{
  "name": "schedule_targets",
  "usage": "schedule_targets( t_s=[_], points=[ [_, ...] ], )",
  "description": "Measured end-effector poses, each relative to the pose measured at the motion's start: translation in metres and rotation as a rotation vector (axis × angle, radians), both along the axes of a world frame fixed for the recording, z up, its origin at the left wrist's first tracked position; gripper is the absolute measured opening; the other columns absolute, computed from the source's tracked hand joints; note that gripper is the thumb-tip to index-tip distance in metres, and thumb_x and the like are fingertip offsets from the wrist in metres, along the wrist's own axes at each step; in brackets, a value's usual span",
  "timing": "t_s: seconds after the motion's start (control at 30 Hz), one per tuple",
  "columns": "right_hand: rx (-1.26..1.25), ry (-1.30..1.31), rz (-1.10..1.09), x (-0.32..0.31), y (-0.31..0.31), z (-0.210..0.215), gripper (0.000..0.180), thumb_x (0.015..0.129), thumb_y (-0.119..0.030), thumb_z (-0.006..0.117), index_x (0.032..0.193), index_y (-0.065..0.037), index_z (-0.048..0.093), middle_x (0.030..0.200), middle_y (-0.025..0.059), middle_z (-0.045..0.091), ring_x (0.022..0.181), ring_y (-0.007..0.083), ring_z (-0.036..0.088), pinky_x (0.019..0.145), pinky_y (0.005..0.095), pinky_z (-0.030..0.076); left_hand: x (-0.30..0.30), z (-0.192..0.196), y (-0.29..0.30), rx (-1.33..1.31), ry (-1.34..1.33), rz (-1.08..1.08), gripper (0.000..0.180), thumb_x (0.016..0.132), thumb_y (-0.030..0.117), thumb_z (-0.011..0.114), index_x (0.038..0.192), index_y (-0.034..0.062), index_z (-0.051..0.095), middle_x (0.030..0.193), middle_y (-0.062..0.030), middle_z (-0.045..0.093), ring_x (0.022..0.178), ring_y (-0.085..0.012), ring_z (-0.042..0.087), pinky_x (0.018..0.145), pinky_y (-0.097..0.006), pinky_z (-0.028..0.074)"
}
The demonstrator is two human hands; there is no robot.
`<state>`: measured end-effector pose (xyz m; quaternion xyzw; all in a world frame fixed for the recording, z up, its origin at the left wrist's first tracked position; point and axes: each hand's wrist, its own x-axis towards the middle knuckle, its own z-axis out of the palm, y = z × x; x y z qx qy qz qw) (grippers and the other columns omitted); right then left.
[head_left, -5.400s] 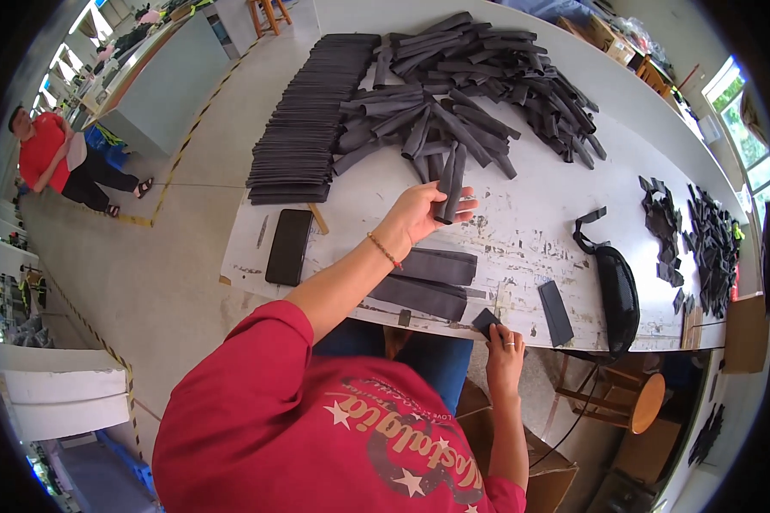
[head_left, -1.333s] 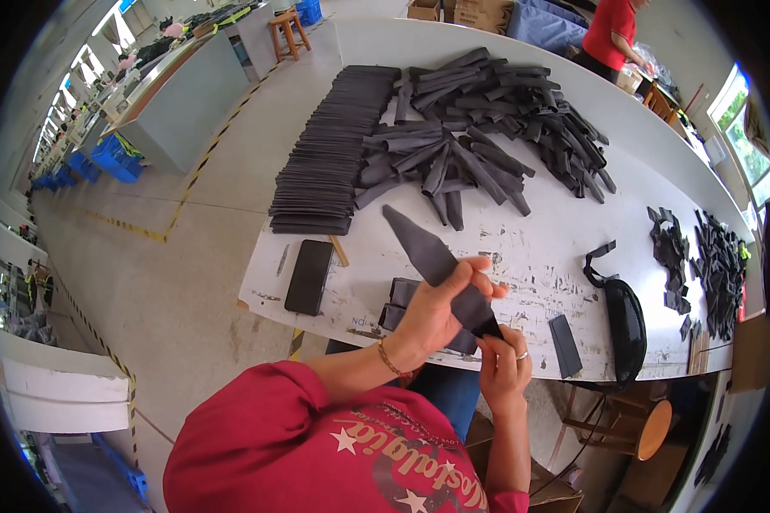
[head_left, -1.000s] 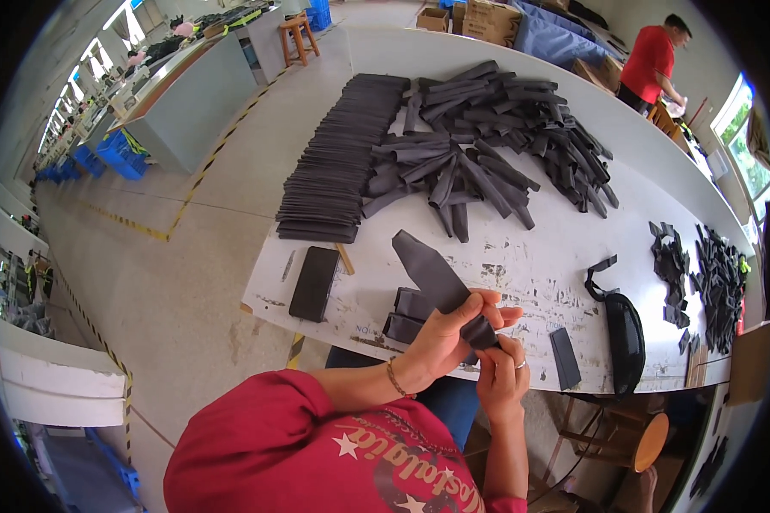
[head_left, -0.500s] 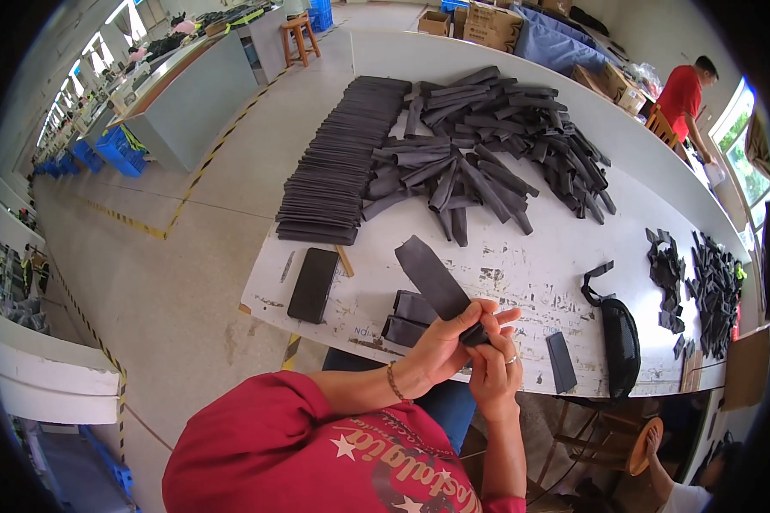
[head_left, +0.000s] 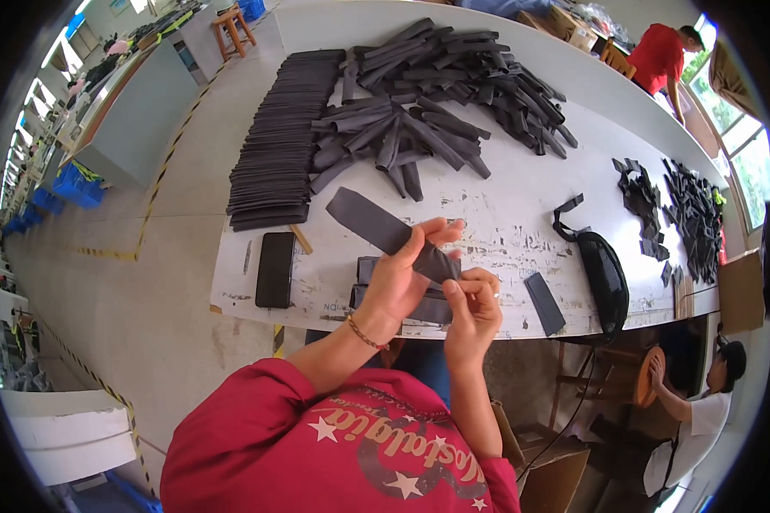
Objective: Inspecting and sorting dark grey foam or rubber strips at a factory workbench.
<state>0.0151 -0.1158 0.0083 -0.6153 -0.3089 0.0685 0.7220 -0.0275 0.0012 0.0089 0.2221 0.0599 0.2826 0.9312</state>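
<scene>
My left hand (head_left: 395,289) holds a dark grey fabric strip (head_left: 370,221) between thumb and fingers, above the near part of the table. The strip's far end sticks out up and to the left, flat and straight. At its lower, creased end my right hand (head_left: 473,318) pinches the cloth between thumb and fingers. Beneath the hands lie a few folded dark pieces (head_left: 364,296), partly covered by them. Left of these is a black phone-like slab (head_left: 275,270) with a small wooden stick (head_left: 301,239) beside it.
A neat row of stacked strips (head_left: 274,145) and a loose heap (head_left: 419,128) cover the back of the white table (head_left: 509,201). Rightward lie a flat dark piece (head_left: 545,303), a black mesh pouch (head_left: 603,282) and small scraps (head_left: 693,222). Two people (head_left: 659,60) (head_left: 706,419) are at the right.
The view has shifted, so the table sits higher and further left. My right hand has moved apart from my left, to the strip's lower end, and more of that end shows.
</scene>
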Motion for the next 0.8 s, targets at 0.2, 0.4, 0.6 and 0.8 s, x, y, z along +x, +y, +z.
schedule_targets(
  t_s=[0.2, 0.4, 0.6, 0.8],
  points=[
    [0.040, 0.539, 0.109, 0.018, -0.018, 0.019, 0.022, 0.094, -0.010, 0.059, 0.110, 0.004, 0.057, 0.117, 0.0121, 0.055, 0.091, 0.0152, 0.057, 0.080, 0.0278, 0.048, 0.002, -0.001, 0.014, 0.106, -0.159, 0.029, 0.038, 0.101, 0.034, 0.046, 0.121, 0.0034, 0.056, 0.116, -0.0129, 0.066, 0.135, -0.0281, 0.042, 0.106, -0.045, 0.039],
    [0.174, 0.559, 0.186, 0.023, -0.006, -0.007, 0.019, 0.095, -0.015, 0.061, 0.105, 0.001, 0.061, 0.093, 0.0052, 0.064, 0.081, 0.0106, 0.057, 0.075, 0.0256, 0.048, 0.008, -0.004, -0.002, 0.126, -0.113, -0.125, 0.037, 0.099, 0.033, 0.051, 0.118, 0.0025, 0.060, 0.126, -0.0150, 0.062, 0.128, -0.0259, 0.049, 0.103, -0.041, 0.042],
    [0.015, 0.565, 0.103, 0.012, -0.001, 0.010, 0.011, 0.091, -0.010, 0.067, 0.091, 0.001, 0.062, 0.078, 0.0034, 0.065, 0.072, 0.0084, 0.058, 0.068, 0.0238, 0.046, 0.011, -0.009, -0.004, 0.125, 0.002, -0.068, 0.035, 0.101, 0.032, 0.049, 0.122, 0.0046, 0.055, 0.114, -0.0116, 0.067, 0.134, -0.0312, 0.041, 0.107, -0.048, 0.040],
    [-0.130, 0.480, 0.095, 0.029, -0.019, -0.007, 0.012, 0.086, -0.005, 0.070, 0.084, -0.001, 0.059, 0.072, 0.0041, 0.062, 0.063, 0.0110, 0.058, 0.061, 0.0245, 0.046, 0.001, -0.023, 0.017, 0.077, 0.325, 0.077, 0.038, 0.099, 0.030, 0.055, 0.118, -0.0032, 0.057, 0.106, -0.0180, 0.067, 0.100, -0.0267, 0.066, 0.088, -0.038, 0.054]
  ],
)
